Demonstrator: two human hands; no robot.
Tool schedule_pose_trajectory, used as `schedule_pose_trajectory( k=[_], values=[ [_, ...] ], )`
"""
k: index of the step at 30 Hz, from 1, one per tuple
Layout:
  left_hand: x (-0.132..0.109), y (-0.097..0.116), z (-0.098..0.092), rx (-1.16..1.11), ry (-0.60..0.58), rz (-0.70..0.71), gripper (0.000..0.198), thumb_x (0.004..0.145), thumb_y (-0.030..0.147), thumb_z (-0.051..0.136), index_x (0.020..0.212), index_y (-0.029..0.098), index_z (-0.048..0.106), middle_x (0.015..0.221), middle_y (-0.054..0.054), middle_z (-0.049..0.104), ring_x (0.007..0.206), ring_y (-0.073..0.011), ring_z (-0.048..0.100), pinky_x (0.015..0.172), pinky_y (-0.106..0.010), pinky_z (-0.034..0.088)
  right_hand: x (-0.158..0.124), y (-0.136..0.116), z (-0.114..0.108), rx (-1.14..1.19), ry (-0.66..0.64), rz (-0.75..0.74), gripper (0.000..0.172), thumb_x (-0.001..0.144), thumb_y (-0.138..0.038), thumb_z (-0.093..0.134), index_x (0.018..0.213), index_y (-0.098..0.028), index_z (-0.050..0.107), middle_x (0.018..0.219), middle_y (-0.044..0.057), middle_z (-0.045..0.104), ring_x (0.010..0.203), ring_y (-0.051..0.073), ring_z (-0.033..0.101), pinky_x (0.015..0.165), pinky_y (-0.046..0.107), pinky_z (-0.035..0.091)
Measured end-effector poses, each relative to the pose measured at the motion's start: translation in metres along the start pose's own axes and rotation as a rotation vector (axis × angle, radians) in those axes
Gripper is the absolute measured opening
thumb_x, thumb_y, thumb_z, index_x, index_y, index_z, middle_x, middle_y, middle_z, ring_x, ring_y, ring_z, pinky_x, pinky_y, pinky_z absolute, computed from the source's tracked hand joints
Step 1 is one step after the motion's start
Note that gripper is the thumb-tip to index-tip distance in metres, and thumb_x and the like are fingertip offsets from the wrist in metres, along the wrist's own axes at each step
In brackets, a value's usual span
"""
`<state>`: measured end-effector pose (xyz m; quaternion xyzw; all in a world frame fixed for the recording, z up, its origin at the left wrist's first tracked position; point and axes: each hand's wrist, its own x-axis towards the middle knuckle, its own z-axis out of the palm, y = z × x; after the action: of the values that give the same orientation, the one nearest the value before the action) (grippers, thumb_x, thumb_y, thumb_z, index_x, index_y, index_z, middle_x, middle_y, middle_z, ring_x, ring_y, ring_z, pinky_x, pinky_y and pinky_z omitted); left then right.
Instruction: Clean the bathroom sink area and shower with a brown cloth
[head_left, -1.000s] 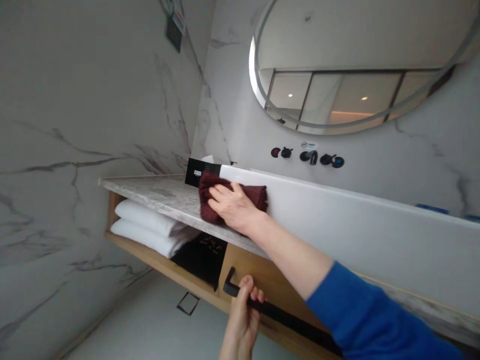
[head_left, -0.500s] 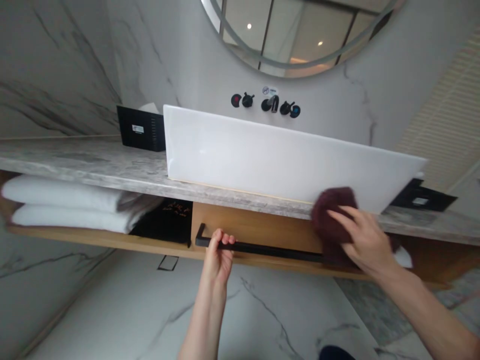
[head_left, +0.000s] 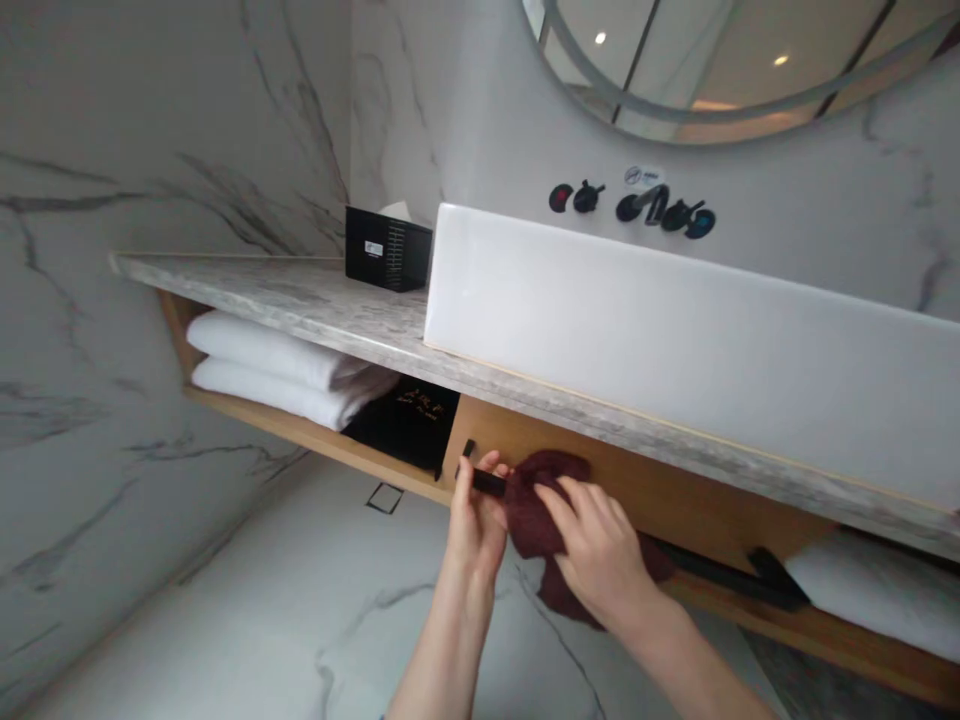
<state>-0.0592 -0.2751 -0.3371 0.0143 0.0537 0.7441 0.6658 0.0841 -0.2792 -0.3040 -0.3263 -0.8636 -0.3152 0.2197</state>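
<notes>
Below the counter's front edge, the bar is gripped by the left hand, the rag by the right hand.

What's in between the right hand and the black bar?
The dark red cloth lies between the right hand and the black bar, as the head view shows.

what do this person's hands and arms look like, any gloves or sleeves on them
Both the left hand and the right hand are ungloved, with five-fingered human shapes and no rings visible. The left forearm and right forearm look bare where they show, with no watch, bracelet or clear markings.
</notes>
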Motion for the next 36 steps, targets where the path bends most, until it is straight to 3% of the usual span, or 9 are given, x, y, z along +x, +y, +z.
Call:
schedule_pose_trajectory(
  k=[5,9,15,20,25,27,29,33,36],
  values=[
    [-0.007,0.022,-0.014,-0.105,0.159,0.132,0.030,0.091,0.024,0.039,0.098,0.016,0.067,0.098,-0.006,0.069,0.091,-0.0165,0.064,0.087,-0.028,0.049,0.079,-0.072,0.009,0.060,-0.158,-0.043,0.038,0.085,-0.018,0.045,0.123,-0.018,0.053,0.114,0.015,0.056,0.095,0.026,0.049,0.073,0.039,0.045],
    [-0.010,0.025,-0.012,-0.126,0.196,0.090,0.032,0.091,0.020,0.036,0.093,0.018,0.068,0.095,-0.005,0.070,0.088,-0.0156,0.064,0.088,-0.029,0.049,0.081,-0.075,0.004,0.116,-0.189,-0.028,0.039,0.088,-0.020,0.043,0.127,-0.020,0.049,0.118,0.012,0.054,0.099,0.025,0.047,0.076,0.038,0.044],
    [-0.009,0.021,-0.007,0.041,-0.065,-0.097,0.041,0.084,0.051,0.049,0.083,0.014,0.066,0.090,-0.010,0.070,0.092,-0.0238,0.065,0.079,-0.035,0.056,-0.007,0.008,-0.014,0.046,-0.187,0.093,0.049,0.081,-0.008,0.044,0.127,-0.021,0.050,0.123,0.010,0.053,0.104,0.023,0.046,0.086,0.037,0.041],
    [-0.001,0.021,-0.008,0.236,-0.150,-0.026,0.036,0.058,0.040,0.082,0.079,0.016,0.064,0.080,-0.004,0.070,0.087,-0.0226,0.067,0.070,-0.035,0.060,-0.113,0.108,-0.037,-0.038,-0.183,0.271,0.054,0.070,-0.003,0.041,0.121,-0.014,0.055,0.118,0.014,0.054,0.106,0.025,0.047,0.091,0.042,0.041],
    [0.008,0.021,-0.010,0.330,-0.093,0.046,0.040,0.049,0.041,0.086,0.071,0.017,0.064,0.072,-0.003,0.070,0.080,-0.0221,0.068,0.066,-0.034,0.060,-0.210,0.157,-0.025,0.001,0.130,0.913,0.038,0.075,-0.025,0.044,0.109,-0.012,0.055,0.102,0.014,0.056,0.097,0.027,0.052,0.087,0.046,0.044],
    [0.010,0.019,-0.011,0.325,-0.083,0.055,0.038,0.051,0.042,0.085,0.070,0.017,0.063,0.071,-0.003,0.070,0.079,-0.0216,0.068,0.068,-0.035,0.060,-0.226,0.150,0.001,0.115,0.286,1.206,0.040,0.073,-0.037,0.048,0.105,-0.012,0.053,0.089,0.011,0.056,0.085,0.026,0.054,0.079,0.045,0.047],
    [0.011,0.017,-0.011,0.327,-0.076,0.076,0.037,0.053,0.042,0.084,0.070,0.016,0.063,0.071,-0.003,0.070,0.078,-0.0213,0.069,0.068,-0.034,0.060,-0.222,0.130,0.037,0.231,0.393,1.312,0.047,0.070,-0.042,0.054,0.106,-0.013,0.049,0.088,0.008,0.054,0.082,0.024,0.054,0.079,0.045,0.047],
    [0.007,0.013,-0.011,0.354,-0.011,0.134,0.039,0.056,0.043,0.083,0.070,0.015,0.060,0.069,-0.004,0.070,0.073,-0.0219,0.069,0.063,-0.032,0.059,-0.170,0.068,0.102,0.240,0.445,1.014,0.037,0.072,-0.039,0.056,0.097,-0.014,0.051,0.093,0.010,0.049,0.095,0.028,0.049,0.086,0.048,0.043],
    [0.005,0.008,-0.012,0.331,0.033,0.151,0.041,0.058,0.045,0.081,0.073,0.015,0.058,0.068,-0.005,0.070,0.071,-0.0223,0.069,0.060,-0.030,0.058,-0.124,0.022,0.122,0.199,0.346,0.661,0.021,0.078,-0.028,0.054,0.095,-0.015,0.055,0.094,0.013,0.050,0.093,0.029,0.049,0.080,0.044,0.045]
  ],
)
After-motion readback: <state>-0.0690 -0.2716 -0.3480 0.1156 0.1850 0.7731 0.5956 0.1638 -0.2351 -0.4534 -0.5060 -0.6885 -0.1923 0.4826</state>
